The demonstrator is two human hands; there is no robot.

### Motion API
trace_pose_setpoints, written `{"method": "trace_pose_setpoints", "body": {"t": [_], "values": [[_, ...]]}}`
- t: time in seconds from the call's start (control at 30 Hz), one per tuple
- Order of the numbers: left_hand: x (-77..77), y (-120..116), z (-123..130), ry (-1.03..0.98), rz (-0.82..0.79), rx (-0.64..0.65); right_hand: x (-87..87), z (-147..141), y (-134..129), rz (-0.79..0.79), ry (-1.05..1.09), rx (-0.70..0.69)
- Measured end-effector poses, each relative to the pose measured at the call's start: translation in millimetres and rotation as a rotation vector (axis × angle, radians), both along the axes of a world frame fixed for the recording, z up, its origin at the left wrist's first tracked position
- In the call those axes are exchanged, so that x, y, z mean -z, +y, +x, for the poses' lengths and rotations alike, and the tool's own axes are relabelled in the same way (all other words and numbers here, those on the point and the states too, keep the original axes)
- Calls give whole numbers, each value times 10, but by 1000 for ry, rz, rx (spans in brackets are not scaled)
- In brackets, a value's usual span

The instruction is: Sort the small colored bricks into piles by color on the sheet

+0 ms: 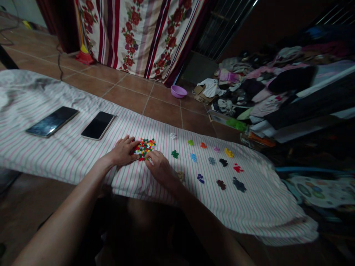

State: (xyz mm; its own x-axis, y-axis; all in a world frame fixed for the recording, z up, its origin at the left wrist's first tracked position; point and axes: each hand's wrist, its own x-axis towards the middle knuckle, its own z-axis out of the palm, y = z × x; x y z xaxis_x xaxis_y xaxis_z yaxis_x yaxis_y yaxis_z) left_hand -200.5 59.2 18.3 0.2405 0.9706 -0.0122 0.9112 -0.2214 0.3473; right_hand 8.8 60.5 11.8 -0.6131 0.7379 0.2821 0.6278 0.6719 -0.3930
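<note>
Mixed pile: the small coloured pieces (146, 145) lay in one flat heap between your two hands, red, green, orange, yellow and white jumbled together on the striped cloth (83, 157).
Left hand: your left hand (124, 150) lay at the heap's left edge, fingers stretched toward its far left side and thumb toward its near side, spread apart, with pieces showing just beyond the fingertips.
Right hand: your right hand (158, 163) came in from the near right, fingers bent, the tips at the heap's near right edge; whether they pinched a piece, you could not tell.
Far row of colours: right of the heap, well clear of your left hand, sat white pieces (173, 136), then lime ones (190, 142), orange ones (203, 145), pink ones (216, 149) and yellow ones (229, 152).
Middle row: dark green pieces (175, 154) lay nearest the heap, followed rightward by light blue ones (193, 157), grey ones (212, 160), black ones (223, 162) and red ones (238, 168).
Near row: tan pieces (181, 176) lay just beside your right wrist; dark blue ones (200, 178), brown ones (221, 184) and dark grey ones (239, 184) lay farther right.
Phones: two dark-screened phones (98, 125) lay left of your left hand.
</note>
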Motion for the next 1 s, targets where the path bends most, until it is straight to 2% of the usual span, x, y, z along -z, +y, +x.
{"method": "trace_pose_setpoints", "body": {"t": [0.33, 0.57, 0.77, 1.0], "values": [[30, 14, -17, 9, 22, 22, 73, -32, 7, 32, 38, 34], [-31, -12, 6, 56, -29, 26, 141, -59, 2, 16, 182, 81], [-86, -39, 34, 86, -117, 13, 113, -73, -6, -57, 294, 115], [-73, -41, 40, 91, -96, 18, 62, -61, 1, -99, 383, 171]]}}
